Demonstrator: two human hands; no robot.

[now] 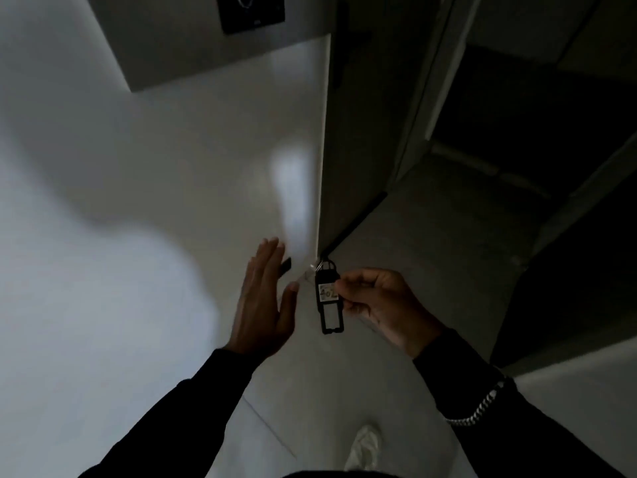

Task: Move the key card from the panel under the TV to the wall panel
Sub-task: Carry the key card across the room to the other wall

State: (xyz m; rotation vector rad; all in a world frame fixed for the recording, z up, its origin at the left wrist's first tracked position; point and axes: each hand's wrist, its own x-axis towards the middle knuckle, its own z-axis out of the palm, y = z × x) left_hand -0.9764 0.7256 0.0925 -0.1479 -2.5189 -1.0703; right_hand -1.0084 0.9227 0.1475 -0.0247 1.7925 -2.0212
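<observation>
My right hand (379, 305) pinches a black key card tag (329, 298) that hangs upright, with a white label reading about 402 and a key ring at its top. My left hand (265, 301) is held flat and open beside it on the left, fingers together and pointing up, touching nothing. A dark wall panel (253, 12) with a round marking sits at the top of the view, on a grey wall block far above both hands. A small dark piece (285, 264) shows just behind my left fingers; I cannot tell what it is.
A white wall (138, 201) fills the left half, ending at a vertical corner edge (322, 167). To the right lies a dim doorway and dark floor (482, 219). A pale shoe (365, 446) shows at the bottom. A chain bracelet (479, 408) hangs on my right wrist.
</observation>
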